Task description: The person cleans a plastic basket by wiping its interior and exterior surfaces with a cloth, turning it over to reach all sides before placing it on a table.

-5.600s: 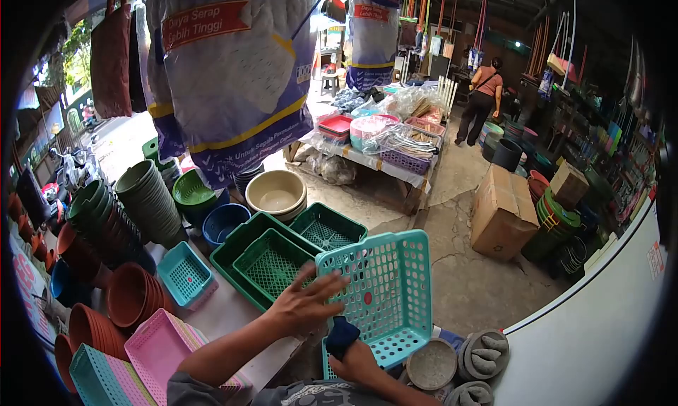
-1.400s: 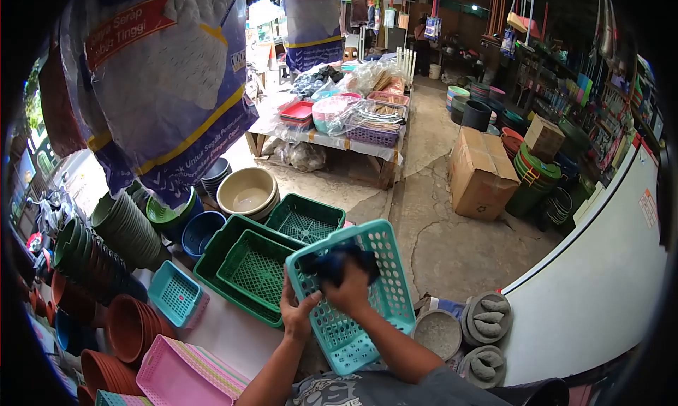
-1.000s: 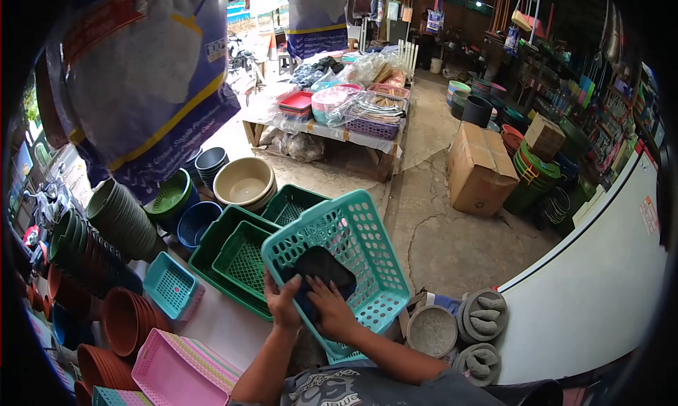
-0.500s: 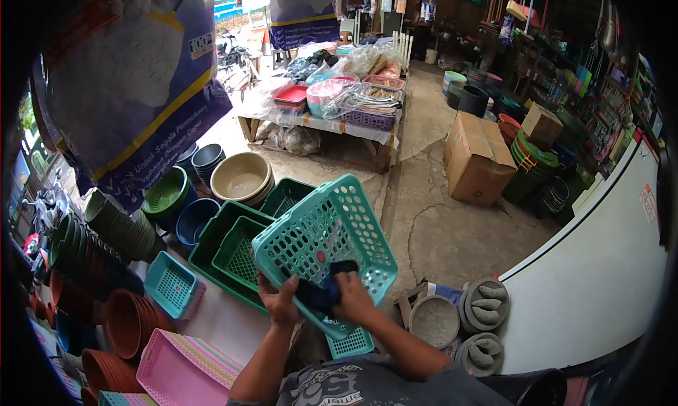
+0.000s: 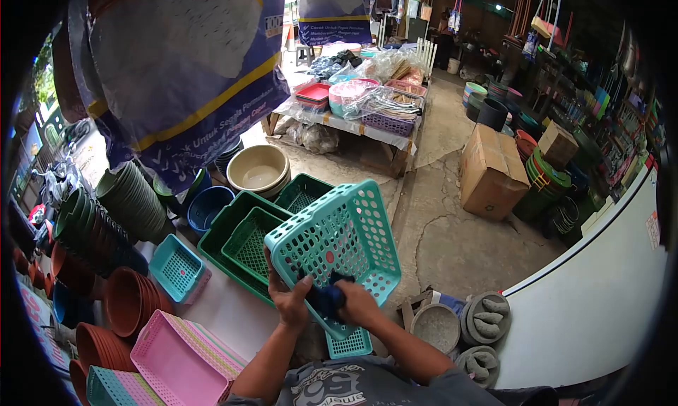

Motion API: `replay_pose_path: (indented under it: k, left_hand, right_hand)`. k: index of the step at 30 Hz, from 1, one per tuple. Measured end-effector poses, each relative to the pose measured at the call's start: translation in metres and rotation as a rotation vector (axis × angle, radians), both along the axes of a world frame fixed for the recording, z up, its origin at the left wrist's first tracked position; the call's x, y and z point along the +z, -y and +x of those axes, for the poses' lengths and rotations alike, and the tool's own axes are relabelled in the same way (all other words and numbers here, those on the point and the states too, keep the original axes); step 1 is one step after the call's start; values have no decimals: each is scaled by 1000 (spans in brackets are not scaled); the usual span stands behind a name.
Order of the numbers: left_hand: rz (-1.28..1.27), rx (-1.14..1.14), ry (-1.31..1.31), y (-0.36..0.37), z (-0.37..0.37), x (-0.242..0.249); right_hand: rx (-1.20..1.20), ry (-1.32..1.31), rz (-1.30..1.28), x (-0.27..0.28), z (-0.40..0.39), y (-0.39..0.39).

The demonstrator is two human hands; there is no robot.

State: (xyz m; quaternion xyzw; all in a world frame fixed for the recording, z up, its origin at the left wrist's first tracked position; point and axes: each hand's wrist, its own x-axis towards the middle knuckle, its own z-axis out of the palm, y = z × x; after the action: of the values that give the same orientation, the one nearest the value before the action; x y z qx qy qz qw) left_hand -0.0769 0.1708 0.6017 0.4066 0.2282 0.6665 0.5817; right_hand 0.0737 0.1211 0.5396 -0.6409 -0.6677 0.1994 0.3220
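A turquoise plastic basket [image 5: 374,226] with round holes is tilted up in front of my body. My left hand [image 5: 291,303] grips its left lower edge, the thumb showing on the near side. In my right hand [image 5: 358,306] is a bunched dark blue cloth [image 5: 328,300], held inside the basket against its wall near the lower edge. Part of the cloth and the right fingertips are hidden. Below the held basket, a smaller turquoise basket [image 5: 349,343] shows. Dark green baskets [image 5: 248,245] sit just beyond my left hand.
Pink baskets [image 5: 176,356], brown pots [image 5: 128,301] and a light turquoise basket [image 5: 176,266] stand at left. Stone mortars [image 5: 434,327] are at lower right beside a white panel [image 5: 586,300]. A cardboard box [image 5: 493,173] stands on the floor. A hanging purple banner [image 5: 191,130] crosses the upper left.
The view has swung slightly left, so the surroundings sit further right. My right hand and the cloth have shifted a little against the basket, which stays held by my left hand.
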Motion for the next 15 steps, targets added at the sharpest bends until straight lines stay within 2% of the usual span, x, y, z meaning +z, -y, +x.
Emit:
replay_pose_path:
  k: [1, 3, 6, 7, 8, 10, 11, 13, 15]
  left_hand:
    - [13, 13, -26, 1, -1, 0]
    - [-8, -12, -13, 4, -4, 10]
    - [-23, 9, -20, 5, -5, 11]
    - [-18, 39, -51, 3, -4, 10]
    - [11, 54, -28, 2, -1, 8]
    - [16, 63, -22, -2, -1, 5]
    - [18, 71, -21, -3, -2, 3]
    - [-13, 65, -52, -7, -11, -1]
    - [-41, 56, -87, -9, -19, -4]
  right_hand:
    - [-99, 212, 88, 7, 8, -4]
    - [-304, 417, 222, 3, 32, -17]
    - [-288, 504, 204, 6, 29, -12]
    - [-237, 460, 91, 0, 20, -8]
    - [-175, 296, -75, 10, 6, -1]
    - [56, 137, -137, 6, -16, 11]
    - [177, 27, -248, 9, -27, 15]
    - [287, -78, -378, 6, -36, 16]
    - [379, -291, -437, -2, -19, 13]
